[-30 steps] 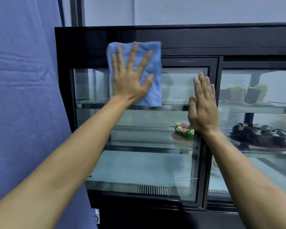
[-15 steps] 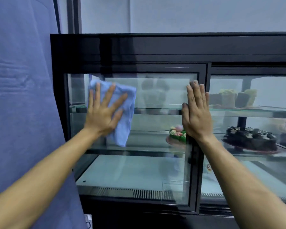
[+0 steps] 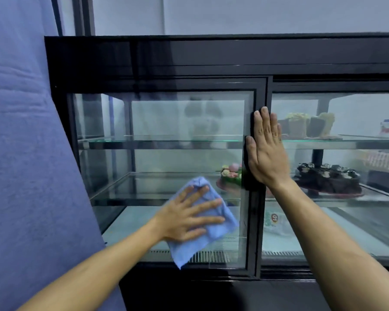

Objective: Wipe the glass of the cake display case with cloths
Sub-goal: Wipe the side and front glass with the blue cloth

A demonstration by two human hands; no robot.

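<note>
The left hand (image 3: 186,217) lies flat with its fingers spread wide, and it presses a blue cloth (image 3: 208,223) against the glass door (image 3: 166,153) of the cake case (image 3: 189,57). The hand does not grab the cloth; it just pushes it onto the glass with straight fingers. The cloth sits low on the left door, near the bottom edge, and one corner hangs down below the hand. The right hand (image 3: 266,153) is flat too, with its fingers straight and close together, pointing up. It holds nothing. It rests on the black frame bar (image 3: 255,221) between the two doors, and part of it lies over the glass of the right door (image 3: 346,221). Inside the case, a small cake with pink and green flowers (image 3: 230,176) sits on a shelf just left of the right hand. A dark chocolate cake (image 3: 328,179) sits on the same shelf, farther right. Some cake slices (image 3: 308,125) stand on the shelf above. A blue wall (image 3: 27,153) stands to the left of the case.
</note>
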